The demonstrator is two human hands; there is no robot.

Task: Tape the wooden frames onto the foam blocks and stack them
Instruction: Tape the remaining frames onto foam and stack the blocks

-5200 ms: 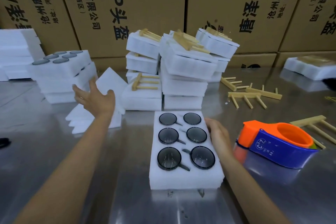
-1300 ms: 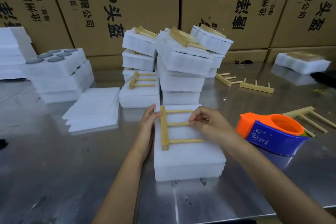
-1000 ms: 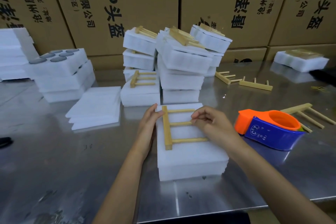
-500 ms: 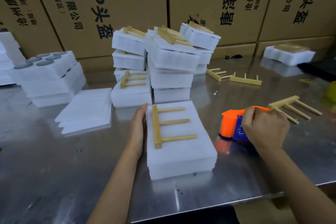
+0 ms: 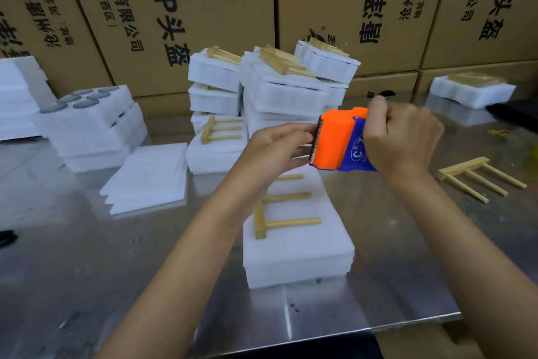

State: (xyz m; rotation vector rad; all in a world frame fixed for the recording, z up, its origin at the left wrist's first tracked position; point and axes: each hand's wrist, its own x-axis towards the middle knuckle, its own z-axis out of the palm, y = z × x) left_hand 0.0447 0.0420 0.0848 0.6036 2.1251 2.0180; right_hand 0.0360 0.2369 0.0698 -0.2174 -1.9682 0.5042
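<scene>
**Tape dispenser raised over the foam block**

My right hand (image 5: 403, 137) is wrapped around the orange and blue tape dispenser (image 5: 340, 141), fingers curled tight over its top, holding it in the air above the far end of the foam block (image 5: 297, 251). My left hand (image 5: 279, 149) reaches in to the toothed cutting edge at the dispenser's front; its fingers are bent together at that edge as if pinching, but I cannot tell whether any tape sits between them.

The foam block lies flat on the steel tabletop (image 5: 87, 256) just below my hands. A wooden frame (image 5: 279, 221) rests on top of it, its bar to the left and its three prongs pointing right, partly hidden by my left wrist.

Behind stand stacks of finished foam blocks (image 5: 279, 96) with frames on them. To the left lies a pile of thin foam sheets (image 5: 151, 172). A loose frame (image 5: 480, 175) sits on the tabletop to the right. Cardboard boxes (image 5: 203, 9) line the back.
</scene>
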